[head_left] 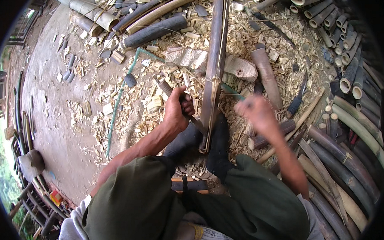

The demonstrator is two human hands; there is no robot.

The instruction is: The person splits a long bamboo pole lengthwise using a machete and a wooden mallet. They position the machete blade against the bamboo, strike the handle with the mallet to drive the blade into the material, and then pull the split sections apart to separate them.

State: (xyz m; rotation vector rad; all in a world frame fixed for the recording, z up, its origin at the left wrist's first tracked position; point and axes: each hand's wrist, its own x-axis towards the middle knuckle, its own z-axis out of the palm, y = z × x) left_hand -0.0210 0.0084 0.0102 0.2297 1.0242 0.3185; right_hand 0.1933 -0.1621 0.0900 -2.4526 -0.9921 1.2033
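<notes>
My left hand (179, 110) is closed round the handle of a knife (166, 87). Its blade slants down to the near end of a long dark bamboo pole (217, 54), against the pole's left edge. The pole rises away from between my feet and shows pale split lines along its length. To the right of it, my right hand (258, 113) is smeared by motion, so its fingers do not read clearly. A blurred dark shape shows just above that hand; whether it is held I cannot tell. The pole crosses over a rough wooden block (240, 68).
Pale wood chips (155, 102) litter the ground. A green cord (115, 107) lies bent at left. Cut bamboo lengths (336, 146) are piled along the right, with hollow tubes (347, 85) stacked beyond. More dark bamboo pieces (156, 31) lie at the far side.
</notes>
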